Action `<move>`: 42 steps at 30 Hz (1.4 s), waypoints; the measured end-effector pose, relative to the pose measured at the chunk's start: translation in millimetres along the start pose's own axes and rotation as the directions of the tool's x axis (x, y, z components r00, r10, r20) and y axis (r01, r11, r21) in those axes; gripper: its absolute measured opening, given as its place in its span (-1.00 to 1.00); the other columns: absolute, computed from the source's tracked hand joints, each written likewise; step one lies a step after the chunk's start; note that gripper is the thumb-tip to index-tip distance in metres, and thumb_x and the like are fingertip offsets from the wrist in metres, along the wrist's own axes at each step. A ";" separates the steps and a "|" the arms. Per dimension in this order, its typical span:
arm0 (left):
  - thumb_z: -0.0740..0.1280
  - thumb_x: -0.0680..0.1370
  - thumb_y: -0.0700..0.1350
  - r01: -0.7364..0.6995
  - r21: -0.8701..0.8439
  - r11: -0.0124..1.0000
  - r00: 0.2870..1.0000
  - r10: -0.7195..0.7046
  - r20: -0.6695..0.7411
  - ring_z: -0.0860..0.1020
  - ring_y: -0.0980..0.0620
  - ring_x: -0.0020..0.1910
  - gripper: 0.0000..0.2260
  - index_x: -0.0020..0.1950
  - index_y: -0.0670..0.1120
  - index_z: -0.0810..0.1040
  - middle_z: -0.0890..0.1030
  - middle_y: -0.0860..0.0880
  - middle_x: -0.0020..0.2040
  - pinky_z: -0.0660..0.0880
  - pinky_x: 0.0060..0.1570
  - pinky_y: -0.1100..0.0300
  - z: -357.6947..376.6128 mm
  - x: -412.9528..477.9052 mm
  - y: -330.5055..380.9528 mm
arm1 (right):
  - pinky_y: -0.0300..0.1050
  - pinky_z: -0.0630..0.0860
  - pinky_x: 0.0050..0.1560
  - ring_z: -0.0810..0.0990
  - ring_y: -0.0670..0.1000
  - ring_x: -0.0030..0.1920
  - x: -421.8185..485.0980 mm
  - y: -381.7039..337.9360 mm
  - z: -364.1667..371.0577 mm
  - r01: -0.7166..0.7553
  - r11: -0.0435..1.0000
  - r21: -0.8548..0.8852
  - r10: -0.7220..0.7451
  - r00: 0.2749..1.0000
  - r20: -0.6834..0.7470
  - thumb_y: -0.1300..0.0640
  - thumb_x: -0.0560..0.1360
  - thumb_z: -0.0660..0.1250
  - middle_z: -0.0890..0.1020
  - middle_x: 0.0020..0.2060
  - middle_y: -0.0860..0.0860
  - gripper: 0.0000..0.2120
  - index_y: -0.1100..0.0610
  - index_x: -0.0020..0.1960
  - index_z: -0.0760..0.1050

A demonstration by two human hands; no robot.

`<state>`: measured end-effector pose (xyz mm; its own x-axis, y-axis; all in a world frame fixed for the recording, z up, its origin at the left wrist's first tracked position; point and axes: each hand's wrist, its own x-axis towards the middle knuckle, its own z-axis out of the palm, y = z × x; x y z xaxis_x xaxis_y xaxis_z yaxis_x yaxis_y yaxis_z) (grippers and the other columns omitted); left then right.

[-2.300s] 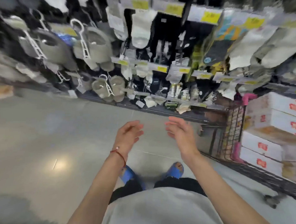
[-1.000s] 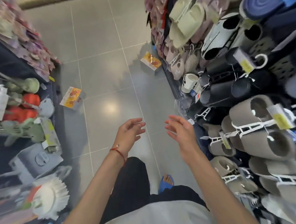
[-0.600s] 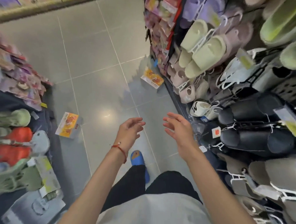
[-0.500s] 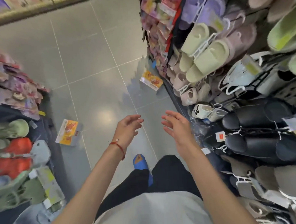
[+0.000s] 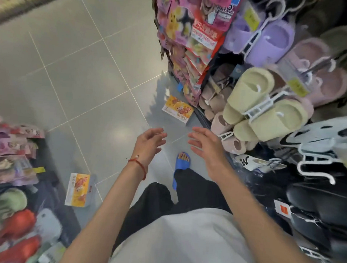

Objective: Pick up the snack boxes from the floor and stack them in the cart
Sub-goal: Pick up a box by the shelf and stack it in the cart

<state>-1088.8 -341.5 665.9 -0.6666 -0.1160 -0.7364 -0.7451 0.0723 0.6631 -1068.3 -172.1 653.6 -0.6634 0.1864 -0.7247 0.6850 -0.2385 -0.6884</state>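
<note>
Both hands empty. My left hand [image 5: 148,144], which has a red string bracelet [image 5: 138,165] at the wrist, and my right hand [image 5: 205,146] are held out ahead of me. The palms half face each other and the fingers are loosely spread, with nothing in either.

There are two targets on the grey tiled floor [image 5: 82,79]. One flat yellow-and-orange cardboard snack box [image 5: 177,111] sits at 12 o'clock, at the foot of the slipper rack under the hanging pink packets [image 5: 184,29]. A second box with the same print [image 5: 78,190] is at 8 o'clock, against the dark base of the left-hand shelf. The cart is not in view.

I judge the 12 o'clock box to be the one in hand.
- Close in past my blue sandal [image 5: 182,163] and bend low before reaching.
- The wide lens bends this corner, so it may be leaning on the rack rather than lying flat. If so, tip it clear first.
- Take it by opposite edges, one palm per side. It looks thin and light, so keep the pressure easy.
- Keep my right forearm in, because the pale green plush slippers [image 5: 258,106] at 2 o'clock hang into the aisle.

The 8 o'clock box comes after.
</note>
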 end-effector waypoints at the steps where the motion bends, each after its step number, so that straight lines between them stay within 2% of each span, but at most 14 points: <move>1: 0.30 0.64 -0.19 -0.007 0.001 1.000 1.000 0.007 0.010 0.62 -0.03 0.18 -0.82 0.23 -0.06 0.58 0.67 -0.07 0.19 0.51 0.30 0.00 1.1 14.2 12.3 | -0.09 0.60 0.20 0.69 0.00 0.05 12.7 -10.5 7.5 0.003 1.000 -0.003 -0.003 1.000 0.008 0.17 0.63 0.34 0.71 0.08 0.07 -0.85 0.05 0.17 0.61; 7: 0.29 0.64 -0.21 0.006 0.026 1.000 0.997 -0.008 0.074 0.63 -0.04 0.14 -0.82 0.21 -0.07 0.58 0.67 -0.08 0.17 0.51 0.19 0.08 -11.9 91.4 72.1 | -0.06 0.59 0.23 0.69 0.04 0.11 74.2 -57.1 49.5 -0.041 0.999 -0.028 0.040 0.998 -0.046 0.17 0.63 0.32 0.71 0.12 0.07 -0.84 0.05 0.17 0.60; 13: 0.28 0.64 -0.23 0.034 0.138 0.990 0.985 -0.057 0.164 0.64 -0.06 0.12 -0.80 0.23 -0.11 0.58 0.68 -0.07 0.13 0.51 0.13 0.11 -42.1 176.6 111.5 | -0.06 0.58 0.21 0.68 0.01 0.05 119.0 -77.0 105.1 -0.081 0.996 0.036 0.086 0.984 -0.159 0.13 0.65 0.31 0.71 0.09 0.05 -0.83 0.07 0.21 0.59; 15: 0.28 0.64 -0.24 0.036 0.204 0.978 0.973 -0.080 0.214 0.63 -0.07 0.09 -0.83 0.18 -0.10 0.58 0.68 -0.08 0.10 0.50 0.13 0.08 -50.2 202.3 124.5 | -0.08 0.58 0.18 0.68 0.01 0.06 132.9 -77.3 124.0 -0.084 0.991 0.100 0.105 0.969 -0.225 0.12 0.66 0.30 0.71 0.10 0.05 -0.81 0.09 0.24 0.59; 18: 0.25 0.63 -0.27 0.031 0.240 0.970 0.972 -0.085 0.218 0.62 -0.06 0.03 -0.83 0.16 -0.11 0.57 0.67 -0.10 0.08 0.50 0.13 0.05 -67.7 234.6 139.6 | -0.10 0.58 0.12 0.68 0.03 0.06 150.0 -74.4 154.3 -0.104 0.967 0.234 0.173 0.939 -0.298 0.14 0.65 0.31 0.70 0.10 0.06 -0.80 0.09 0.24 0.59; 22: 0.20 0.63 -0.32 0.024 0.285 0.958 0.970 -0.092 0.226 0.61 -0.07 -0.01 -0.80 0.17 -0.13 0.55 0.67 -0.11 0.06 0.49 0.11 0.06 -83.5 276.2 145.9 | -0.02 0.58 0.22 0.68 0.06 0.10 173.0 -67.7 182.1 -0.111 0.913 0.392 0.251 0.912 -0.326 0.14 0.66 0.29 0.70 0.10 0.08 -0.86 0.05 0.17 0.59; 25: 0.18 0.64 -0.32 0.062 0.334 0.941 0.954 -0.153 0.256 0.59 -0.11 -0.01 -0.81 0.15 -0.15 0.54 0.65 -0.14 0.06 0.49 0.12 0.05 -82.9 311.8 135.4 | -0.04 0.59 0.21 0.67 0.06 0.10 195.7 -57.4 188.6 -0.100 0.882 0.461 0.279 0.899 -0.338 0.13 0.66 0.30 0.69 0.09 0.07 -0.83 0.09 0.21 0.59; 29: 0.09 0.66 -0.34 0.140 0.340 0.930 0.944 -0.229 0.237 0.57 -0.10 -0.08 -0.76 0.16 -0.17 0.51 0.64 -0.09 -0.06 0.47 -0.03 0.13 -72.4 359.6 105.8 | -0.07 0.59 0.18 0.65 0.06 0.13 240.3 -27.9 190.3 -0.098 0.882 0.461 0.299 0.872 -0.387 0.16 0.67 0.27 0.68 0.12 0.08 -0.85 0.09 0.18 0.58; 33: 0.15 0.66 -0.33 0.229 0.339 0.912 0.935 -0.304 0.185 0.54 -0.09 -0.13 -0.82 0.14 -0.16 0.50 0.61 -0.07 -0.14 0.42 -0.18 0.21 -65.0 414.3 58.0 | -0.10 0.59 0.17 0.65 0.07 0.17 300.5 23.8 188.4 -0.094 0.903 0.419 0.291 0.851 -0.436 0.16 0.66 0.29 0.67 0.17 0.10 -0.85 0.11 0.20 0.57; 37: 0.22 0.63 -0.34 0.253 0.376 0.892 0.927 -0.334 0.168 0.53 -0.14 -0.04 -0.82 0.16 -0.15 0.54 0.61 -0.08 -0.14 0.46 -0.06 0.17 -62.2 468.9 5.2 | -0.14 0.60 0.12 0.65 0.04 0.13 359.3 86.0 184.9 -0.096 0.908 0.408 0.303 0.824 -0.480 0.20 0.64 0.30 0.68 0.15 0.10 -0.85 0.10 0.17 0.59; 42: 0.22 0.63 -0.33 0.296 0.401 0.867 0.913 -0.380 0.149 0.48 -0.13 -0.04 -0.81 0.16 -0.13 0.53 0.56 -0.14 -0.06 0.39 -0.23 0.21 -55.3 533.0 -55.6 | -0.06 0.61 0.20 0.63 -0.02 0.06 425.3 159.2 175.5 -0.117 0.931 0.346 0.295 0.799 -0.523 0.23 0.61 0.32 0.68 0.06 0.06 -0.83 0.10 0.15 0.62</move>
<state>-1401.4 -462.1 243.9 -0.3285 0.0146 -0.9444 -0.8528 0.4252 0.3032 -1294.3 -298.0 241.2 -0.1709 0.5777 -0.7982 0.6112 -0.5732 -0.5457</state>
